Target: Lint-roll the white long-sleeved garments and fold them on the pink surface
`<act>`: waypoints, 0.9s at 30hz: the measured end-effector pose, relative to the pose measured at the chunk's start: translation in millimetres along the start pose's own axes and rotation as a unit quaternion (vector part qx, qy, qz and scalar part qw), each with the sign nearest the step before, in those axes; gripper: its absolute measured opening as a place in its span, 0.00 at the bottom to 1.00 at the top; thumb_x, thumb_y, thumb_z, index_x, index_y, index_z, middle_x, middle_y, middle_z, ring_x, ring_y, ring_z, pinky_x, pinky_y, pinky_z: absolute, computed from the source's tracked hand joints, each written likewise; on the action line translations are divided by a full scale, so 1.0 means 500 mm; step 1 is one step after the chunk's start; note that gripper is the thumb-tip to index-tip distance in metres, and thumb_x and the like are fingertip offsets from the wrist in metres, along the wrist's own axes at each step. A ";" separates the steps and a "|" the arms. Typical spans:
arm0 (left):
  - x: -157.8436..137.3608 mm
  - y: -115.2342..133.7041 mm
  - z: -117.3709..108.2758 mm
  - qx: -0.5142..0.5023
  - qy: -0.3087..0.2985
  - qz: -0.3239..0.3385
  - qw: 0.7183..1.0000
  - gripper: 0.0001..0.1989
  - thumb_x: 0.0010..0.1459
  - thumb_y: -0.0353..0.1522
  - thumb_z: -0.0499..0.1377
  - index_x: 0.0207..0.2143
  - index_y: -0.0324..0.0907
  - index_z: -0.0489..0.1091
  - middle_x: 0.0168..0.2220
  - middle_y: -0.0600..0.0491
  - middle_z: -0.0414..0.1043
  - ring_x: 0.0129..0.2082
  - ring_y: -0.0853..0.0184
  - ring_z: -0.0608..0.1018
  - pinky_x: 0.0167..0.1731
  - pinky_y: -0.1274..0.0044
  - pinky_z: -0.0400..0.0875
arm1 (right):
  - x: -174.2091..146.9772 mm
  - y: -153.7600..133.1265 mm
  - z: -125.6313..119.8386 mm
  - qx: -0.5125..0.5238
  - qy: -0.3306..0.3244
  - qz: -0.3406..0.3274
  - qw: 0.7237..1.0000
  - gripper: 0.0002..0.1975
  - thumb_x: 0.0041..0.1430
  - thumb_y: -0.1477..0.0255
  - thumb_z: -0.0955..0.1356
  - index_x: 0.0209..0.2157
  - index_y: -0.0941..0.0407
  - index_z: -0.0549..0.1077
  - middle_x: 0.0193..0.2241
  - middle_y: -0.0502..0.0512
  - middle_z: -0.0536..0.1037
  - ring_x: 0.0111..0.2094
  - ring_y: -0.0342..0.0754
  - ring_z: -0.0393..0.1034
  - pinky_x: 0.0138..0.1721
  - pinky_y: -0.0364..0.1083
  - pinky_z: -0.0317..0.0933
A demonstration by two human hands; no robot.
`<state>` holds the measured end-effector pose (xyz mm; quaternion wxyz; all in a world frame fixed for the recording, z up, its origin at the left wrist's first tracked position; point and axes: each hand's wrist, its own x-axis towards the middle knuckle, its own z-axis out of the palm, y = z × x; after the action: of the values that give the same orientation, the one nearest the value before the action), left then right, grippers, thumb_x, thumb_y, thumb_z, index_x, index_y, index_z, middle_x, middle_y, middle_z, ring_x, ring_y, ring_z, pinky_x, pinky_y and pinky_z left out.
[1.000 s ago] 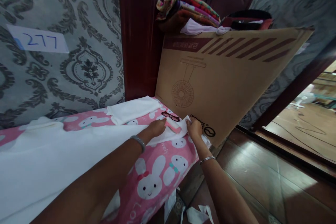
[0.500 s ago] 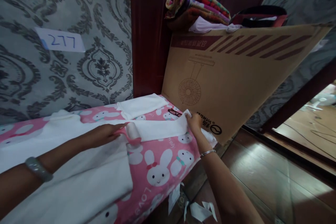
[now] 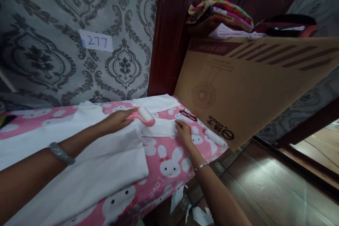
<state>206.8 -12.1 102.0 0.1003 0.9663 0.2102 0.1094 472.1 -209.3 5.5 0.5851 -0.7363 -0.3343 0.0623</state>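
Note:
My left hand (image 3: 118, 120) is wrapped round the pink handle of a lint roller (image 3: 145, 114), whose white roll is over the narrow part of a white garment (image 3: 113, 169). Whether the roll touches the cloth I cannot tell. The garment lies spread over a pink rabbit-print cover (image 3: 169, 166). With fingers pinched, my right hand (image 3: 184, 132) grips the end of that narrow part, which looks folded back or bunched. Another narrow white piece of cloth (image 3: 156, 103) lies behind it, near the wall.
Dark-framed glasses (image 3: 188, 115) and a white roll (image 3: 215, 137) lie right of my right hand. A large cardboard box (image 3: 254, 77) leans behind, with folded cloths (image 3: 222, 12) above it. White scraps (image 3: 202, 215) lie below the cover's front edge, on the tiled floor.
My right hand has moved left with the cloth end, so the stretched strip is now shorter. The white roll by the edge has come into fuller view. The camera has turned left.

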 end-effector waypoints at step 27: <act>0.096 0.179 0.173 -0.322 -0.034 0.057 0.944 0.21 0.65 0.39 0.47 0.54 0.42 0.71 0.55 0.49 0.74 0.55 0.61 0.75 0.56 0.71 0.67 | -0.138 -0.102 0.115 0.402 -0.082 0.223 0.884 0.16 0.50 0.59 0.69 0.36 0.51 0.64 0.26 0.49 0.75 0.24 0.47 0.71 0.26 0.47 0.69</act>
<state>305.5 -84.3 49.0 0.4071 0.8959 0.1046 0.1441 369.9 -196.3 13.1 0.7721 -0.4854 -0.1544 0.3799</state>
